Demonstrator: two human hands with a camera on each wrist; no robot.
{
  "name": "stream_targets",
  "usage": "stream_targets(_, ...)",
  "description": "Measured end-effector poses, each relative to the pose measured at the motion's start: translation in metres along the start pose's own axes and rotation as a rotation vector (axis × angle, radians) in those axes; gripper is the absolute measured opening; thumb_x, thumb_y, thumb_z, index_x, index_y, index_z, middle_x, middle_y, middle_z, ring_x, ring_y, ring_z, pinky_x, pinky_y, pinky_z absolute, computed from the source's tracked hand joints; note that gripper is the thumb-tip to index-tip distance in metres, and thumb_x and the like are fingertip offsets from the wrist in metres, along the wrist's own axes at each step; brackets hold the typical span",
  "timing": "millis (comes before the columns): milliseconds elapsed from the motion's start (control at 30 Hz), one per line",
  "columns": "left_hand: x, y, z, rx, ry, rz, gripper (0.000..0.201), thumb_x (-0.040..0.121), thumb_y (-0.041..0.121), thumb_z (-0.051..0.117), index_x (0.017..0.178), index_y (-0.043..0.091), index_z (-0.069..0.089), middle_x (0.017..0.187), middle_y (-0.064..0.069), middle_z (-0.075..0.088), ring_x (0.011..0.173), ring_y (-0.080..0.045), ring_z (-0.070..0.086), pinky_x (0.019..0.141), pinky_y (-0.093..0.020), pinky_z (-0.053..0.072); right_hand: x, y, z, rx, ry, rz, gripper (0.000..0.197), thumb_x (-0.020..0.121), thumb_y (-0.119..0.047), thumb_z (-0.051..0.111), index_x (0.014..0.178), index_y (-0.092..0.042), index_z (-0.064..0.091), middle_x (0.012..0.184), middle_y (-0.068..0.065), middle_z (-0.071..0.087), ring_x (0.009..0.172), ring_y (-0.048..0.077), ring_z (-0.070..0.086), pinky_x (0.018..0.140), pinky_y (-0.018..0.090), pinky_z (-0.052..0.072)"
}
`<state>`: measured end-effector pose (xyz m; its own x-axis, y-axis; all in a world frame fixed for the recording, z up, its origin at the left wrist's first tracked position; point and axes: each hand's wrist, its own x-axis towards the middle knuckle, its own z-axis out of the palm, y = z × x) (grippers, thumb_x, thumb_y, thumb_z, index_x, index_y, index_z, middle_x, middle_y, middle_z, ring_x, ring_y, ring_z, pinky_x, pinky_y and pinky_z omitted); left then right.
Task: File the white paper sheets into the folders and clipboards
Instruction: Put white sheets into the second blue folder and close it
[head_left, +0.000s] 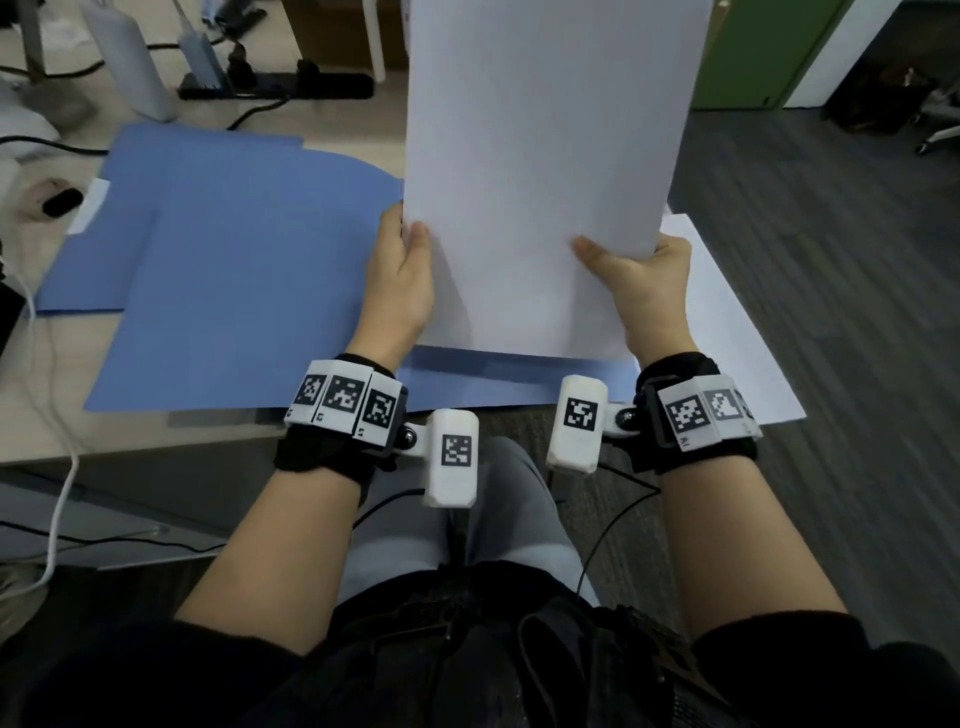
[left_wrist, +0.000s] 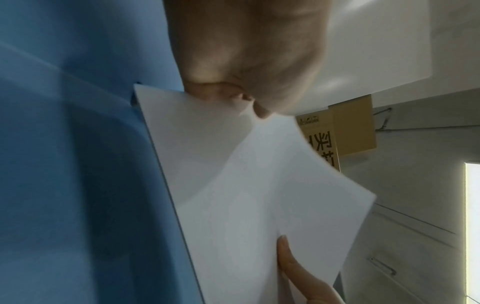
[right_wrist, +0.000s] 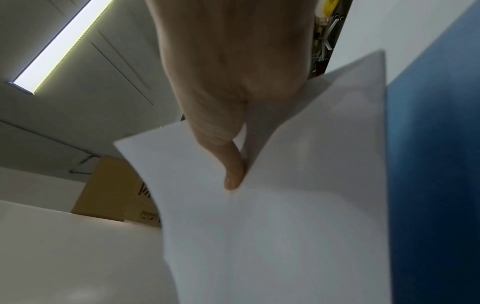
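Note:
A stack of white paper sheets (head_left: 545, 156) stands nearly upright, its lower edge over an open blue folder (head_left: 244, 280) on the desk. My left hand (head_left: 402, 275) pinches the stack's left edge, thumb on the front. My right hand (head_left: 644, 280) pinches the right edge the same way. In the left wrist view the white sheets (left_wrist: 246, 185) lie against the blue folder (left_wrist: 78, 164). The right wrist view shows my thumb (right_wrist: 231, 164) pressed on the paper (right_wrist: 285, 226). More white paper (head_left: 727, 322) lies flat to the right, beyond the folder's edge.
A black power strip (head_left: 280, 85) with plugs and cables sits at the back of the desk (head_left: 130, 436). A white cable (head_left: 52, 415) hangs over the desk's left front edge. A green cabinet (head_left: 763, 52) and grey carpet are at the right. My lap is below.

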<state>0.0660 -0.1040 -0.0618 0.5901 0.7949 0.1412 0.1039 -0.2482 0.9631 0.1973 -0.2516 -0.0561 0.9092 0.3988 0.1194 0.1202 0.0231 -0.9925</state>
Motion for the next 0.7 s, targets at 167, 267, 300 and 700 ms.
stream_targets(167,0.011,-0.018,-0.018,0.359,0.027,-0.087,0.040,0.099,0.017,0.030,0.135,0.012,0.048,0.136,-0.010,0.053,0.126,-0.030,0.046,0.107,-0.042,0.036,0.011,0.015,-0.003,-0.178,-0.032,0.175,0.028,0.068,-0.009,0.082,0.092,0.001,0.071,0.090,0.013,0.071,0.075,0.020,0.064,0.073,0.032,0.054)
stream_targets(267,0.011,-0.026,-0.027,0.578,0.042,-0.105,0.042,0.096,0.010,0.031,0.129,0.019,0.054,0.131,-0.008,0.056,0.126,-0.033,0.041,0.105,-0.046,0.033,0.013,0.028,-0.002,-0.278,-0.047,0.277,0.030,0.064,-0.013,0.085,0.086,0.000,0.070,0.092,0.015,0.071,0.077,0.023,0.064,0.077,0.038,0.055)
stream_targets(300,0.010,-0.027,-0.028,0.635,0.022,-0.122,0.044,0.095,0.006,0.031,0.130,0.020,0.054,0.133,-0.007,0.054,0.128,-0.032,0.036,0.105,-0.045,0.028,0.014,0.032,-0.001,-0.307,-0.048,0.299,0.032,0.062,-0.014,0.086,0.086,0.000,0.070,0.093,0.016,0.072,0.078,0.024,0.065,0.077,0.038,0.055)
stream_targets(700,-0.001,-0.048,-0.036,0.624,-0.093,-0.147,0.055,0.091,-0.001,0.031,0.131,0.029,0.052,0.138,-0.008,0.037,0.135,-0.023,0.021,0.105,-0.032,0.014,0.013,0.049,0.006,-0.372,-0.089,0.331,0.049,0.062,-0.020,0.087,0.097,0.006,0.066,0.095,0.016,0.069,0.078,0.023,0.064,0.065,0.027,0.051)
